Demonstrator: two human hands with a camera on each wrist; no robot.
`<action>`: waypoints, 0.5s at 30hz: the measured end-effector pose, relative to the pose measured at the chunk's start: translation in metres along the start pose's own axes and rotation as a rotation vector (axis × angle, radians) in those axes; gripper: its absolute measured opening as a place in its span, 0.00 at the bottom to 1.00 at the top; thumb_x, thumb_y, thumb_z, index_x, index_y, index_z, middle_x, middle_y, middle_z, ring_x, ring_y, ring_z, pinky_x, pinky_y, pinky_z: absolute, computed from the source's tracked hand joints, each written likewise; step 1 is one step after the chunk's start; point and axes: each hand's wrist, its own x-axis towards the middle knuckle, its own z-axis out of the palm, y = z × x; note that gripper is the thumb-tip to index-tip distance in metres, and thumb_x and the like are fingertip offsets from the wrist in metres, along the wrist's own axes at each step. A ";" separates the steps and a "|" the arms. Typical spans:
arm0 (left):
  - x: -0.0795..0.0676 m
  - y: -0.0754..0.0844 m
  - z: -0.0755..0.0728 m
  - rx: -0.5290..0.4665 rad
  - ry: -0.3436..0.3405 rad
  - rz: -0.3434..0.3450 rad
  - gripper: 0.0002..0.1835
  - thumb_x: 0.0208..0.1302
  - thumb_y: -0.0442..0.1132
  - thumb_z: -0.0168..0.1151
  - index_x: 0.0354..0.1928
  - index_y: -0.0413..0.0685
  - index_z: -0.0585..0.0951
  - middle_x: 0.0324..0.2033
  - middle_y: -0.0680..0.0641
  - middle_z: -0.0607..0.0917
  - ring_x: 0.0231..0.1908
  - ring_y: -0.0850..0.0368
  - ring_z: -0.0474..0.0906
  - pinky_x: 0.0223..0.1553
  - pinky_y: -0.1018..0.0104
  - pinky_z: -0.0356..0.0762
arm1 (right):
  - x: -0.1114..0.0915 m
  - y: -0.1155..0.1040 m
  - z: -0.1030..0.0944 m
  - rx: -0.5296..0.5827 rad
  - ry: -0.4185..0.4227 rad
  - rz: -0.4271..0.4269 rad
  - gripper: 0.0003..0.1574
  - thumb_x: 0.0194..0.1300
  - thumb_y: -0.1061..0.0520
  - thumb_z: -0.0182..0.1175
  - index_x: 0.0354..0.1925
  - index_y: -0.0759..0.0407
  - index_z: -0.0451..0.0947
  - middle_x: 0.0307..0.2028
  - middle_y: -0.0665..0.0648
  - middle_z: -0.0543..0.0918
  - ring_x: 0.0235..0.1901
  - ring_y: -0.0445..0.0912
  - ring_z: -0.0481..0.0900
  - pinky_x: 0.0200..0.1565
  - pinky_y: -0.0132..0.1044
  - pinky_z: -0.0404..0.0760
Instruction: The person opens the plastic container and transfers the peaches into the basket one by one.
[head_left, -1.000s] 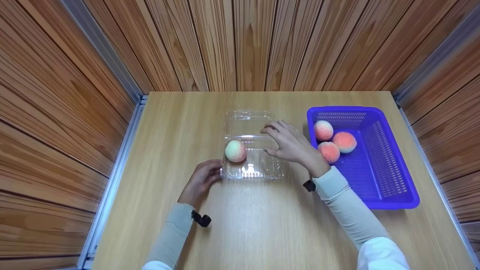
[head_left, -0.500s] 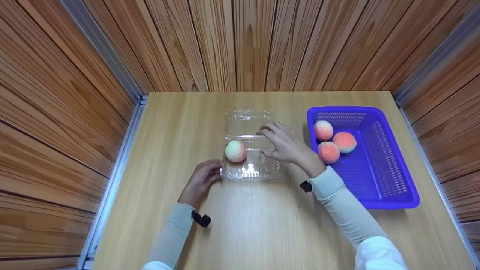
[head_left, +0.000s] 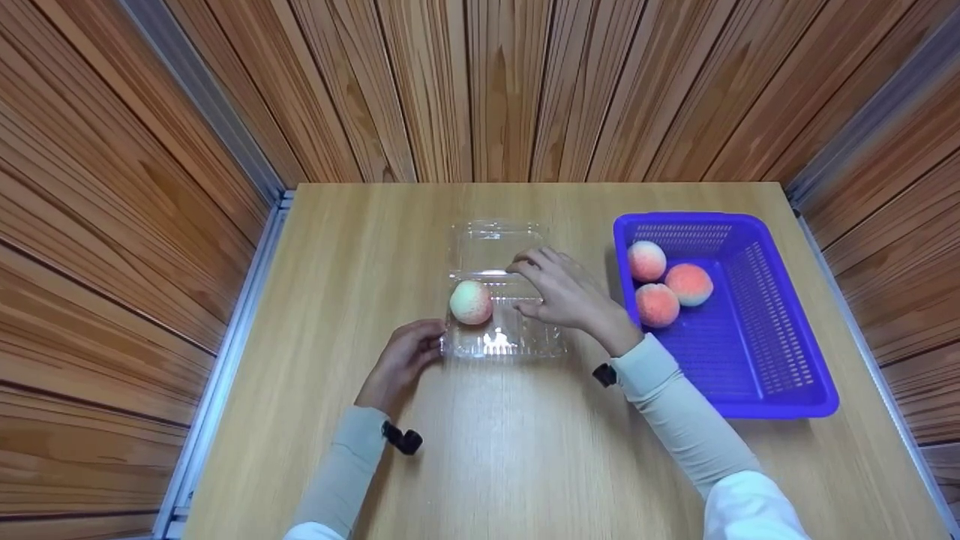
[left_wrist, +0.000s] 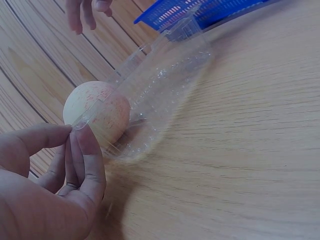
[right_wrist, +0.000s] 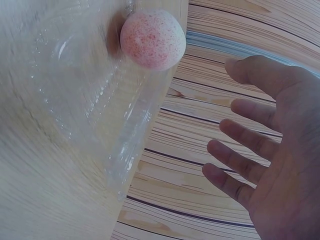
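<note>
A clear plastic clamshell container (head_left: 517,346) lies on the table with its lid (head_left: 499,244) folded back. One pale peach (head_left: 471,302) with red speckles sits in its left part. My left hand (head_left: 405,356) pinches the container's left front edge between thumb and fingers, which the left wrist view shows close up. Over the container's right part hovers my right hand (head_left: 566,294), its fingers spread and loosely bent. Nothing is between them in the right wrist view, and the peach (right_wrist: 152,40) is apart from the hand there.
To the right stands a purple plastic basket (head_left: 814,375) with perforated walls. Three peaches (head_left: 688,285) lie at its left side. Wood-panelled walls (head_left: 510,90) rise behind the table (head_left: 480,465) and on both sides.
My right hand has shifted slightly left and toward me over the container. The left hand stays at the container's edge, and the peaches have hardly moved.
</note>
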 end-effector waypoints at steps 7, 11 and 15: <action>0.001 -0.001 0.001 0.005 -0.006 0.013 0.10 0.74 0.33 0.63 0.52 0.34 0.84 0.39 0.45 0.86 0.41 0.54 0.82 0.43 0.65 0.85 | 0.002 -0.004 0.004 -0.009 -0.001 -0.021 0.38 0.67 0.42 0.72 0.69 0.55 0.76 0.67 0.58 0.78 0.69 0.59 0.75 0.77 0.57 0.68; 0.000 -0.001 0.001 0.000 -0.006 0.016 0.11 0.74 0.33 0.63 0.52 0.34 0.84 0.38 0.46 0.86 0.41 0.55 0.83 0.43 0.66 0.85 | 0.003 -0.006 0.007 -0.017 -0.004 -0.025 0.39 0.67 0.41 0.72 0.69 0.55 0.76 0.67 0.58 0.78 0.68 0.58 0.75 0.76 0.56 0.70; 0.000 -0.001 0.001 -0.002 0.002 0.014 0.10 0.75 0.34 0.63 0.51 0.35 0.85 0.38 0.47 0.87 0.42 0.55 0.83 0.44 0.66 0.86 | 0.005 -0.008 0.010 -0.014 0.000 -0.040 0.37 0.67 0.42 0.72 0.69 0.55 0.77 0.66 0.58 0.78 0.66 0.56 0.75 0.72 0.54 0.74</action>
